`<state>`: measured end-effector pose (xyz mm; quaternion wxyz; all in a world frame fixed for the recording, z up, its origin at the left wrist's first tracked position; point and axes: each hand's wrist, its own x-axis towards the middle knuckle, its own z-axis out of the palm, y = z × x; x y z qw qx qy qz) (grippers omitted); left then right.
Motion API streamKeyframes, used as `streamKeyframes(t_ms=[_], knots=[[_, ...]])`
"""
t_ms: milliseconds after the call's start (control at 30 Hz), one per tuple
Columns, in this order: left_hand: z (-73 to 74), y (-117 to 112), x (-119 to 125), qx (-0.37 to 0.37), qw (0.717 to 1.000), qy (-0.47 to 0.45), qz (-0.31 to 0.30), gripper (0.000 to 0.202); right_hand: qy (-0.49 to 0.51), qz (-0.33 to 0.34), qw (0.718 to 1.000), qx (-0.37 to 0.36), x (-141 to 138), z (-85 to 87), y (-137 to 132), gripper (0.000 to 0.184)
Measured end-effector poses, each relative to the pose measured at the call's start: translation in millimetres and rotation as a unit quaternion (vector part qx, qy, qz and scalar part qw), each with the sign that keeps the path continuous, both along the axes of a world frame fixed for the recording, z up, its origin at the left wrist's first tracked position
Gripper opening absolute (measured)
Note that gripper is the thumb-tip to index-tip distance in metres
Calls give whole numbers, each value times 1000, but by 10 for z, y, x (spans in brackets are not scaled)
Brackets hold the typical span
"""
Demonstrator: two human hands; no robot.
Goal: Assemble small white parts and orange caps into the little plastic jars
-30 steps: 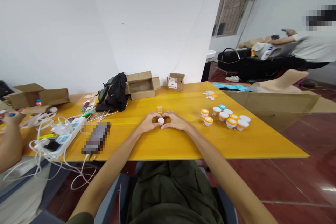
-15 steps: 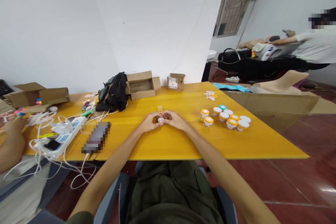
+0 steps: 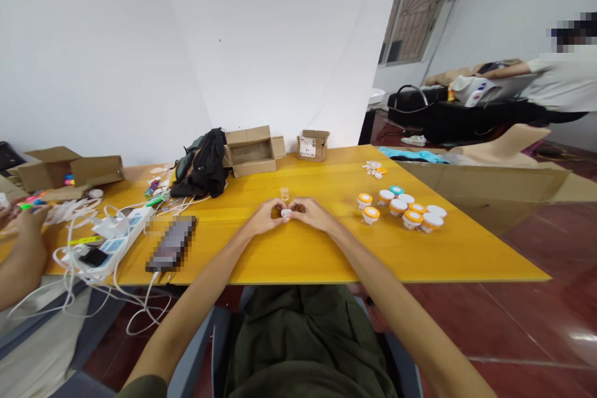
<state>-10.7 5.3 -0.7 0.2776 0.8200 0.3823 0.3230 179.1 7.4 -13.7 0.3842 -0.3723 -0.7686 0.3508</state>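
On my feed the small held piece (image 3: 286,214) looks white, though it is too small for me to make out any marking. I see a yellow-orange tabletop (image 3: 448,258) and, on its right, clear jars (image 3: 370,221) under white lids (image 3: 435,211), one teal lid (image 3: 396,189) and orange lids (image 3: 371,212), some with white centres. To the left I get a black backpack (image 3: 212,165) and a white power strip (image 3: 133,227); near right, dark red floor (image 3: 536,311).

left hand (image 3: 267,217) + right hand (image 3: 311,214) | holding white piece (image 3: 285,214), possibly a lid | clear cup (image 3: 284,194) beyond | lidded jars (image 3: 398,205) rightward

Black bag (image 3: 211,165) (slumped) beside open carton (image 3: 254,167).
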Motion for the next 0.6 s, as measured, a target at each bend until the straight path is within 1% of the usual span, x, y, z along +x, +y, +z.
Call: streamKeyframes(t_ms=[167,433,600], knots=[[-5,1,-2,9,1000,9,1,14,-23,-18,999,29,-12,-2,-4,18],[-10,8,-2,16,1000,11,-13,15,-23,-13,1000,5,-6,2,-2,20],[-9,-7,7,22,1000,16,-3,14,-27,-2,999,18,-8,19,-26,18]])
